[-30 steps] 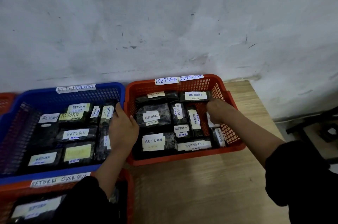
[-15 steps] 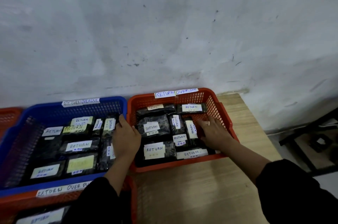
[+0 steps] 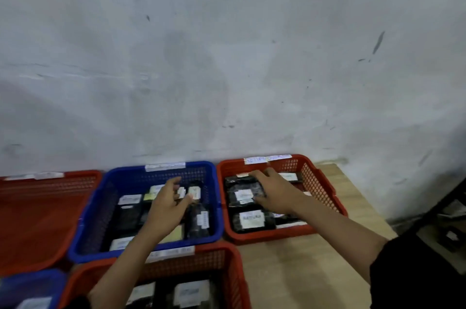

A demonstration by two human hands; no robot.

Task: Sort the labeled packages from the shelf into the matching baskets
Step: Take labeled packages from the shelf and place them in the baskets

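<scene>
My left hand [image 3: 169,204], which half a second earlier rested on the rim between the baskets, hung over the blue basket [image 3: 100,210] with fingers loosely spread, gripping nothing. My right hand [image 3: 273,189] had shifted from the near right corner of the orange basket [image 3: 319,184] to its far left; it lay on a black package [image 3: 243,191], the grip apparently loose, though blur obscured it.

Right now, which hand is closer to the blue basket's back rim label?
Left. The left hand is over the blue basket, fingers reaching toward the label on its back rim. The right hand is over the neighbouring red basket.
</scene>
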